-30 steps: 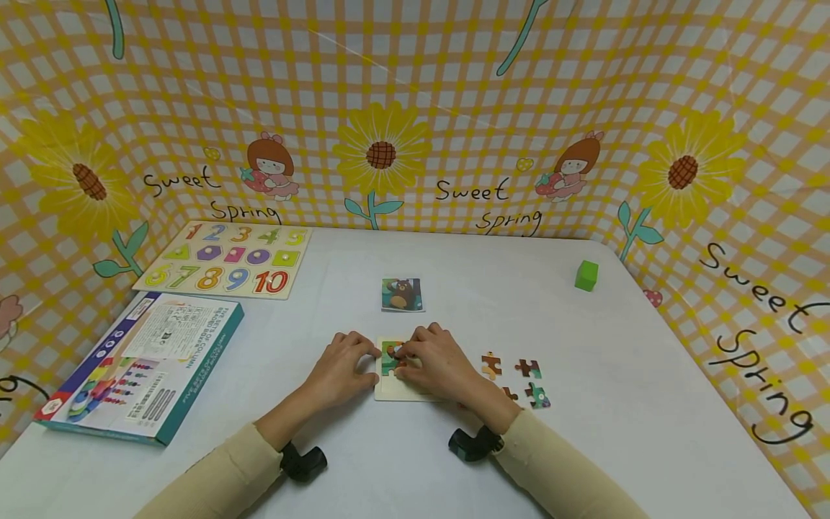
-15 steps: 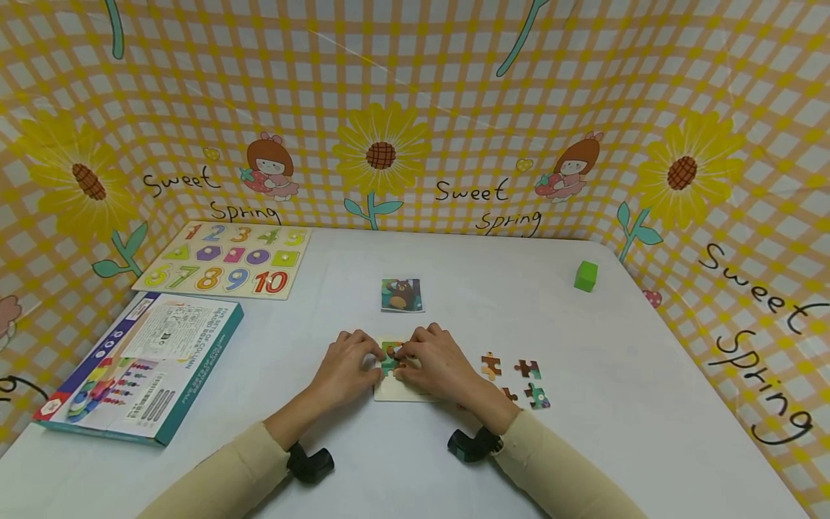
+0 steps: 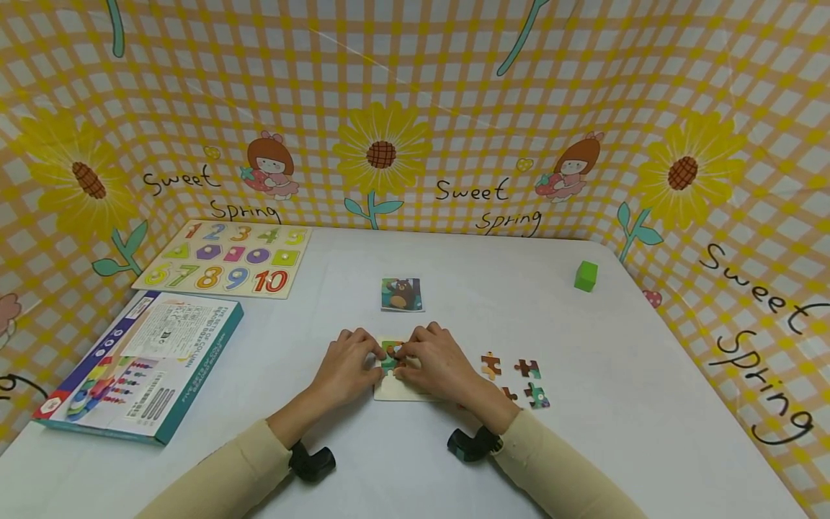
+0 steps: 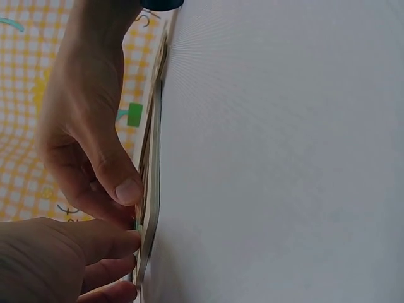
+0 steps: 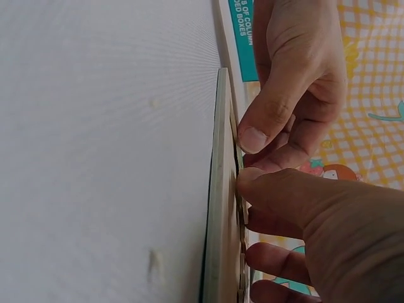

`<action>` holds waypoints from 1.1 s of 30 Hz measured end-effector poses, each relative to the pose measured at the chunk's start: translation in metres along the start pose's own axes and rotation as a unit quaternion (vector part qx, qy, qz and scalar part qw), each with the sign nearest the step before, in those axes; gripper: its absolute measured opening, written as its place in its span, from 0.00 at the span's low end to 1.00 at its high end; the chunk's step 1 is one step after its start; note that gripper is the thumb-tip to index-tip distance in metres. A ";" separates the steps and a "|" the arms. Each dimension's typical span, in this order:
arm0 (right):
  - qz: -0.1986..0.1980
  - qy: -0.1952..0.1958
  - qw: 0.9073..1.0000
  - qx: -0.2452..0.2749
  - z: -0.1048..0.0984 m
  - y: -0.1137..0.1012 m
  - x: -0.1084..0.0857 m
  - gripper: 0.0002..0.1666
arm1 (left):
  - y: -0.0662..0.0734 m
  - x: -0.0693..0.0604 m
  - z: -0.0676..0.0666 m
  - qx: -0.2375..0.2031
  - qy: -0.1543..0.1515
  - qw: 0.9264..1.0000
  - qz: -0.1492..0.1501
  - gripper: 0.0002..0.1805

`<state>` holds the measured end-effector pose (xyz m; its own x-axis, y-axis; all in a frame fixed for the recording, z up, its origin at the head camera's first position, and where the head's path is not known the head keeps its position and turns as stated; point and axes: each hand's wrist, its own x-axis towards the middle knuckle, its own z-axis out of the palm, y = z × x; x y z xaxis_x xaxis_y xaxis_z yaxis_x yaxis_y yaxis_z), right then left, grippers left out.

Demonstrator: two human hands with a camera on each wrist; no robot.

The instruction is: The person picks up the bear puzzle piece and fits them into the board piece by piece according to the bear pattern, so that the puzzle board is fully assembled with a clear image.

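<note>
A pale puzzle board [image 3: 402, 391] lies in front of me with joined green and brown jigsaw pieces [image 3: 387, 346] on its upper left part. From the left, my left hand [image 3: 344, 364] rests over these pieces, its thumb and fingertips pinching one at the side. My right hand [image 3: 437, 364] pinches a jigsaw piece close beside it, covering the board's right side. In the right wrist view, the right thumb [image 5: 252, 177] touches a piece raised slightly on the board's face. In the left wrist view, the right hand [image 4: 95, 126] faces my left fingers across the board. Fingers hide much of the held pieces.
Several loose jigsaw pieces [image 3: 528, 369] lie right of the board, some partly behind my right wrist. A bear picture card [image 3: 402, 295] lies beyond it. A number board [image 3: 223, 259] and a flat box [image 3: 145, 367] occupy the left; a green block [image 3: 586, 275] stands far right.
My left hand has moved right from the board's left edge onto the pieces, and its fingers have closed in toward the right hand. The right hand stays almost in place.
</note>
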<state>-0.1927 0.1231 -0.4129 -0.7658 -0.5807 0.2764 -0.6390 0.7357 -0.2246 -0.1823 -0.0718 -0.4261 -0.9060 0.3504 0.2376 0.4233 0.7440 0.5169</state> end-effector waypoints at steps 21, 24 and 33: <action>0.004 -0.001 1.000 0.007 0.002 0.000 0.001 0.10 | 0.001 0.000 -0.001 0.006 0.006 1.000 0.006 0.06; 0.006 -0.005 1.000 0.009 0.002 0.000 0.000 0.10 | 0.000 0.000 0.000 0.008 0.008 1.000 0.008 0.06; 0.016 0.003 0.999 0.037 -0.007 0.003 -0.002 0.09 | 0.001 0.000 0.000 0.002 0.004 1.000 0.002 0.06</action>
<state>-0.1925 0.1285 -0.4078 -0.7859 -0.5545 0.2737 -0.6176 0.7262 -0.3019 -0.1817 -0.0707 -0.4258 -0.9046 0.3479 0.2463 0.4262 0.7452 0.5129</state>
